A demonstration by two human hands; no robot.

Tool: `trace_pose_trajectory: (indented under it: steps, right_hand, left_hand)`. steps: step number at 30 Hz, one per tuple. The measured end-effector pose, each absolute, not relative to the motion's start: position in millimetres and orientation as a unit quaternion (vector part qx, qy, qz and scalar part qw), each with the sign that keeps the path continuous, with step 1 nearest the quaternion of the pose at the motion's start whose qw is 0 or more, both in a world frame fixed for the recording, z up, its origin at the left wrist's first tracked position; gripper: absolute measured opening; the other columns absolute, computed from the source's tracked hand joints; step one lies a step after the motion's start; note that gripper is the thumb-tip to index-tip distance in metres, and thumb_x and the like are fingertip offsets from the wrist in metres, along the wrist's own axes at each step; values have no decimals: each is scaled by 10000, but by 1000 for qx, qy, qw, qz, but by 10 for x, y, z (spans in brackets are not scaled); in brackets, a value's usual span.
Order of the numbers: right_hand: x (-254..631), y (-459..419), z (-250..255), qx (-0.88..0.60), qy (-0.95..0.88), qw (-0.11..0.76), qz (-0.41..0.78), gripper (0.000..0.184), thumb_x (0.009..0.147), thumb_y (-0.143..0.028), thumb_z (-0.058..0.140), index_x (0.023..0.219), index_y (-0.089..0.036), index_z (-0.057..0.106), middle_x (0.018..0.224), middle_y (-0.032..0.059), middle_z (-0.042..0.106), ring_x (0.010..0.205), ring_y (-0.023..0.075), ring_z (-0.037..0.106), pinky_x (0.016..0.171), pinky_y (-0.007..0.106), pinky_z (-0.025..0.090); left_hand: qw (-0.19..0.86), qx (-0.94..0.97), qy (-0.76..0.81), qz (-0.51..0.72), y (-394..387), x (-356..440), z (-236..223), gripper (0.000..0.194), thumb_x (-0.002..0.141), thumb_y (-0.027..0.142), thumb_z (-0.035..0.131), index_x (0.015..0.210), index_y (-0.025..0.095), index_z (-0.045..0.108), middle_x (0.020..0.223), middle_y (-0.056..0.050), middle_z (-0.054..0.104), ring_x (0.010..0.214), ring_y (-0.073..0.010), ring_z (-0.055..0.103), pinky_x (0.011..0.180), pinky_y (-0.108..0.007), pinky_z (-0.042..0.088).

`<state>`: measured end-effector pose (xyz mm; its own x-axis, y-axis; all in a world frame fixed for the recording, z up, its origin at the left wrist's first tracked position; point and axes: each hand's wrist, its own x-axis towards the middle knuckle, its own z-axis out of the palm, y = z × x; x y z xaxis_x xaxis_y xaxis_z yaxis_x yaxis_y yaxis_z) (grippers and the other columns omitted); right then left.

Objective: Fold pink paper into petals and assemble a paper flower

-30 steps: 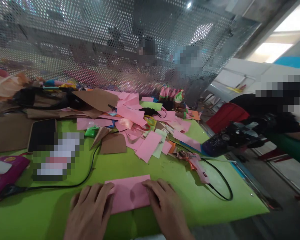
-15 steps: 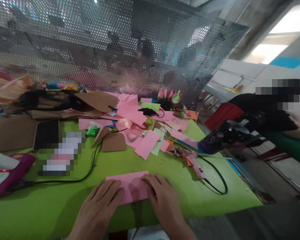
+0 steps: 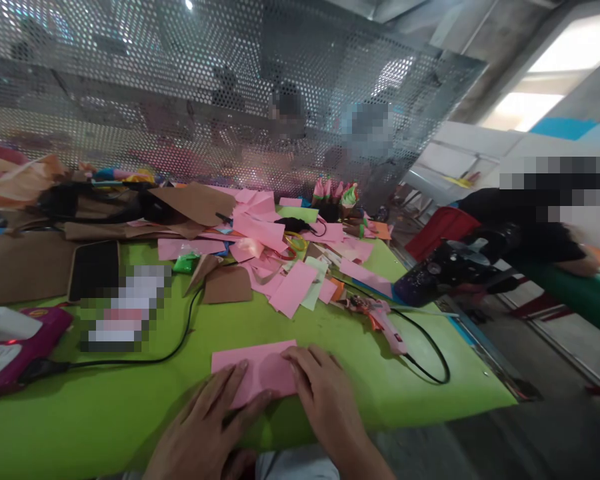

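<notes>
A pink sheet of paper [image 3: 266, 368], a narrow rectangle that looks folded, lies on the green tabletop [image 3: 180, 407] close to my body. My left hand [image 3: 207, 417] rests on its left part, fingers stretched out and the thumb apart along the lower edge. At the right end my right hand [image 3: 325, 393] grips the paper with bent fingers held together; its thumb lies at that edge. Beyond the sheet are more pink paper pieces [image 3: 293, 289], and to the right lies a pink hot glue gun [image 3: 387, 327] with a black cord.
Left are a purple power strip [image 3: 45, 333], a dark phone [image 3: 94, 267] and a pixelated phone-like item [image 3: 130, 303]. Brown paper [image 3: 229, 284] and scraps crowd the back, below a perforated metal panel [image 3: 180, 87]. A person in black [image 3: 525, 213] sits at the right.
My left hand has spread out: its thumb has moved away from the fingers, toward the paper's lower edge. My right hand and the paper have stayed nearly in place.
</notes>
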<state>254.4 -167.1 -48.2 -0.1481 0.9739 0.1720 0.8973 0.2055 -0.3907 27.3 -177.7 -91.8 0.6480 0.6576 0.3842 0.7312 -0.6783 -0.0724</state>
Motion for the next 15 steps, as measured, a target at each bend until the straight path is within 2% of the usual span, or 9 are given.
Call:
trace_pose_trajectory:
  steps: [4,7,10,13,15]
  right_hand:
    - [2557,-1663,-495,-624,-744,209,115,291,929,-110,499,1125,-280,631,960,28,667,845,208,606,769,338,433]
    - [2607,-1702,-485,-612,-735,262,132,263,954,-153,474,1126,-268,637,972,40,659,874,201,610,765,321,454]
    - [2628,-1829,-449,-597,-737,313,56,279,963,-183,451,1169,-252,625,1010,71,650,931,216,606,801,350,454]
    - [2551,-1988,-463,-535,-792,292,-21,358,939,-180,473,1275,-258,569,1142,78,664,1035,227,597,872,376,436]
    - [2468,-2069,-535,-449,-852,265,-45,407,942,-241,477,1348,-229,512,1206,65,673,1104,214,587,922,357,436]
  left_hand:
    - [105,-910,-371,-155,-1799,285,-918,718,799,484,646,1452,389,363,1422,-56,544,1250,-274,529,929,-355,471]
    - [93,-896,-401,-165,-1836,315,-939,735,773,462,674,1442,399,375,1447,-56,517,1263,-293,514,953,-382,453]
    - [106,-889,-410,-174,-1845,323,-971,751,745,452,697,1430,397,394,1467,-67,493,1275,-305,503,965,-397,445]
    - [132,-903,-369,-173,-1806,289,-985,724,753,505,675,1416,364,421,1431,-83,532,1242,-289,536,928,-364,466]
    - [143,-910,-348,-175,-1777,266,-976,648,773,527,645,1370,334,481,1406,-89,555,1227,-276,548,914,-347,469]
